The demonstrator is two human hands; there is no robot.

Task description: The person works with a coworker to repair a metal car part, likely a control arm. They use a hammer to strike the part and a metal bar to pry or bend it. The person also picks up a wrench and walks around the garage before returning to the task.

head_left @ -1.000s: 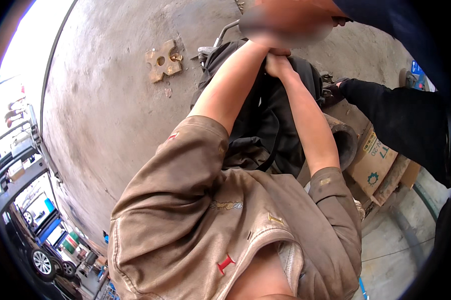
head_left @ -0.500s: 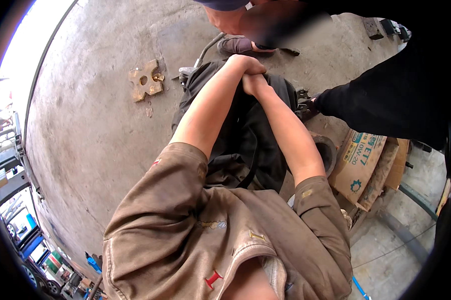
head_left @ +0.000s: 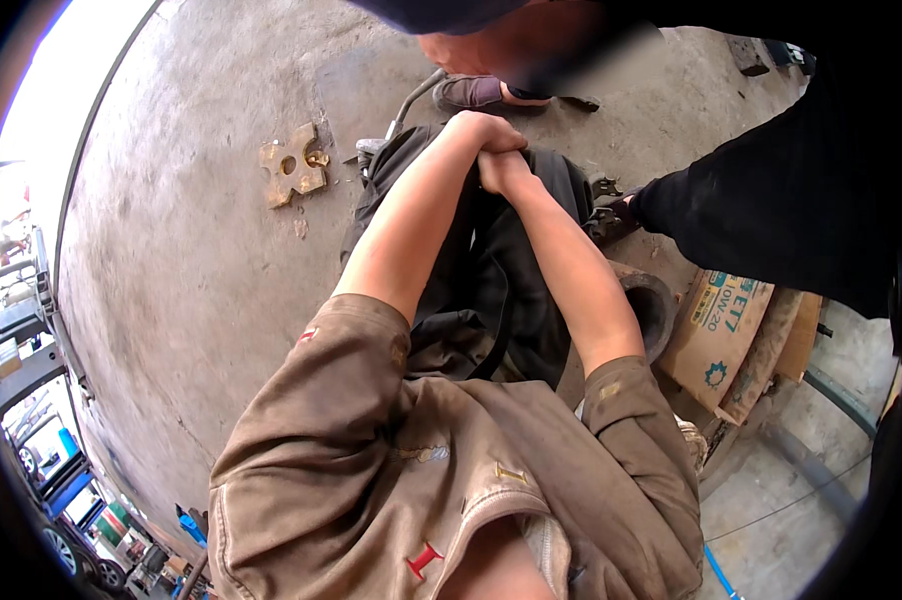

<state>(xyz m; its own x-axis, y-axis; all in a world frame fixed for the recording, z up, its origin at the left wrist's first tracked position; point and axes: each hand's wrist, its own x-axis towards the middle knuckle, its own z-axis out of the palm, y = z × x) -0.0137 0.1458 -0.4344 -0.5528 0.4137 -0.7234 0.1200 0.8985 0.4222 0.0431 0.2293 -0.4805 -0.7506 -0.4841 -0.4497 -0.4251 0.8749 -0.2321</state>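
Observation:
Both my bare forearms reach forward over dark trousers (head_left: 481, 270) at my knees. My left hand (head_left: 491, 130) is bent down at the wrist and lies against my right hand (head_left: 503, 170), crossing just beyond it. The fingers of both hands are tucked away on the far side, so what they hold, if anything, is hidden. Left of my knees, a worn yellowish metal plate (head_left: 306, 178) with a round hole and notched edges lies on the concrete floor. Close to my left knee is a grey metal tool with a bent tubular handle (head_left: 418, 98).
Ahead, another person leans in, a brown shoe (head_left: 468, 93) below. That person's black trouser leg (head_left: 741, 200) fills the right. Beside my right arm stand a thick pipe end (head_left: 651, 310) and flattened cardboard (head_left: 721, 340). Shop equipment (head_left: 21, 350) lines the left edge.
The other person's head has shifted slightly left and lower over my hands. My hands stay together in nearly the same place, and the view has moved only a little.

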